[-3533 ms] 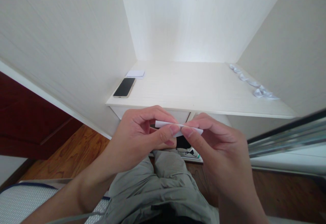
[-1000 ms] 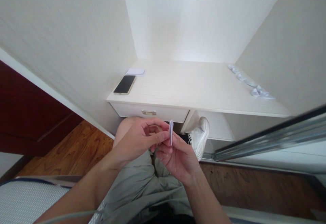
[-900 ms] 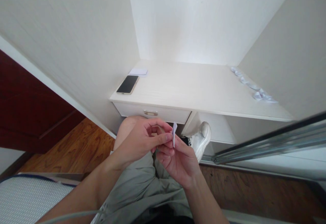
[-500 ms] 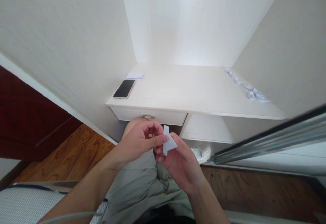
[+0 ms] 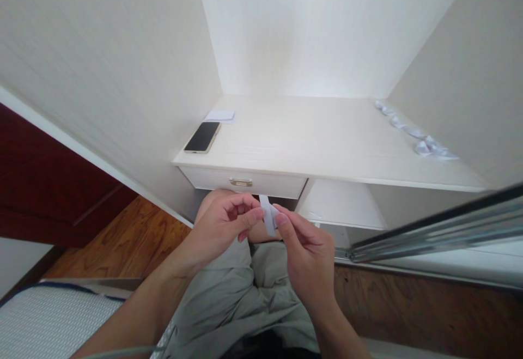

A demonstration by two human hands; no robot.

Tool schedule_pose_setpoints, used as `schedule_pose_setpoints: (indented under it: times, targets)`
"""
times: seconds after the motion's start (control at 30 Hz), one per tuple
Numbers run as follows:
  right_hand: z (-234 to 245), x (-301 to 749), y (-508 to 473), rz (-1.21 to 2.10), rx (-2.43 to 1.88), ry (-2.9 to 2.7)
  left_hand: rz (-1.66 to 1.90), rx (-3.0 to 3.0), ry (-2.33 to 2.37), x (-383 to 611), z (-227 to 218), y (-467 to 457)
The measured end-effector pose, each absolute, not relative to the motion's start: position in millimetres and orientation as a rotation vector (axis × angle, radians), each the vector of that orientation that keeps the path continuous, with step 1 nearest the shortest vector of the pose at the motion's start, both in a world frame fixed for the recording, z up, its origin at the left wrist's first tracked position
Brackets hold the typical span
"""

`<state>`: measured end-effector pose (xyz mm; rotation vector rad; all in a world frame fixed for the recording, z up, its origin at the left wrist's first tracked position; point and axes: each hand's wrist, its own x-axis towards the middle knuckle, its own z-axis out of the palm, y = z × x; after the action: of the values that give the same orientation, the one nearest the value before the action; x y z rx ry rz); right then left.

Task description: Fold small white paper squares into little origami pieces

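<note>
Between my two hands, above my lap and in front of the drawer, is a small folded piece of white paper [image 5: 268,216]. A narrow upright strip forms its left part, and a pointed flap reaches to the right. My left hand [image 5: 229,220] pinches the strip's left edge between thumb and fingers. From the other side, my right hand [image 5: 308,247] grips the flap, its thumb lying on top. The fingertips behind the paper are partly hidden.
On the white shelf [image 5: 310,135] a phone [image 5: 203,137] lies at the left, with white paper sheets [image 5: 220,115] behind it. Several folded white paper pieces [image 5: 425,146] line the right wall. Below are a drawer handle [image 5: 241,182] and a sliding-door track [image 5: 441,228].
My right hand has turned over, from palm up under the paper to a thumb-on-top pinch. The paper has tilted slightly, and the view has shifted, hiding the white shoe.
</note>
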<state>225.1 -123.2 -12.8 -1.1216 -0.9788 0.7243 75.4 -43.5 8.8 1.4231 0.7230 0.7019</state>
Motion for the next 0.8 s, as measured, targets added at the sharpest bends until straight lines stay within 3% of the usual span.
schedule_pose_setpoints:
  times: [0.8]
  targets:
    - [-9.1, 217.2, -125.7, 0.577, -1.171, -1.123, 0.9, 1.036, 0.547, 90.1, -2.6, -56.7]
